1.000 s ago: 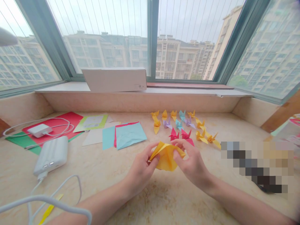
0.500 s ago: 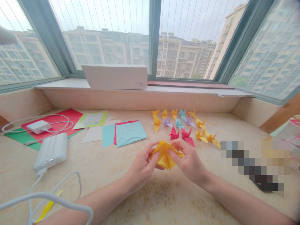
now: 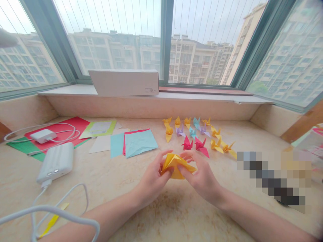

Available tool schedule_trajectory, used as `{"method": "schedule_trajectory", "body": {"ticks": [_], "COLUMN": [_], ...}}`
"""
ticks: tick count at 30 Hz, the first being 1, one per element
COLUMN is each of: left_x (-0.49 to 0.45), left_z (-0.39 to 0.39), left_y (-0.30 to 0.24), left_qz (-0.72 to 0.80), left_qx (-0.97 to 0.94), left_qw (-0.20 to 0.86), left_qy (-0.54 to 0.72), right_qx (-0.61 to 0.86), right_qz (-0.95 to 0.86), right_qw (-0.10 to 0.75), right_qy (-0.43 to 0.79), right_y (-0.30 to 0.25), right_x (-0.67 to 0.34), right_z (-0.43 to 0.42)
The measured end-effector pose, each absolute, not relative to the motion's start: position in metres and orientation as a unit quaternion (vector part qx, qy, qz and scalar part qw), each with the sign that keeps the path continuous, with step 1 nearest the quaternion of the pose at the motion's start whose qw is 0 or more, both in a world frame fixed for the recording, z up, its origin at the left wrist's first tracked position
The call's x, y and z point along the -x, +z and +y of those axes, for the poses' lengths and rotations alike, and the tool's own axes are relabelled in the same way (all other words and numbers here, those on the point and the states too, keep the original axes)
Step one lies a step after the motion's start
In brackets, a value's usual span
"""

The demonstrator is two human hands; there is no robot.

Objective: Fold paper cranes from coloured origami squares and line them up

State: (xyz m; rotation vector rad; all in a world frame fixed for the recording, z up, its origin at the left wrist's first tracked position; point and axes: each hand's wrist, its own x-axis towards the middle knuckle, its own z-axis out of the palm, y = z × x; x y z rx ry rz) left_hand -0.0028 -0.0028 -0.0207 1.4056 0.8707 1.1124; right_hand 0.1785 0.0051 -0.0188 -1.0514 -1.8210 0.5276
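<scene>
A partly folded yellow origami paper (image 3: 174, 163) is held just above the marble counter (image 3: 176, 208). My left hand (image 3: 153, 179) pinches its left side with thumb and fingers. My right hand (image 3: 202, 176) grips its right side, fingers curled over the top edge. Beyond my hands lie several finished paper cranes (image 3: 194, 134) in yellow, purple, blue and pink, set out in rows.
Loose coloured sheets (image 3: 137, 143) lie to the left of the cranes. A white power bank (image 3: 56, 162) with a cable (image 3: 60, 215) and a charger (image 3: 42, 135) sit far left. A white box (image 3: 124, 82) rests on the window sill. A blurred patch covers the right.
The yellow paper has been folded down into a smaller, flatter shape. Both hands have drawn closer together and sunk a little toward the counter.
</scene>
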Motion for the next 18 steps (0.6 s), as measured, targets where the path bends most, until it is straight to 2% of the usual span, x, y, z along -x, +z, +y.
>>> {"method": "schedule_trajectory", "body": {"ticks": [4,11,18], "left_x": [0.004,0.004,0.008], "left_z": [-0.001,-0.002,-0.001], "left_y": [-0.02,-0.021,-0.017], "left_qz": [0.37,0.33,0.359], "left_qx": [-0.565,-0.559,-0.579], "left_qw": [0.554,0.586,0.553], "left_qy": [0.486,0.485,0.48], "right_qx": [0.407,0.42,0.408], "right_qz": [-0.743,-0.739,-0.777], "right_qw": [0.474,0.499,0.461], "right_qy": [0.238,0.17,0.133], "right_y": [-0.022,-0.023,-0.025], "right_x": [-0.178,-0.184,-0.189], "right_z": [0.005,0.011,0.016]}}
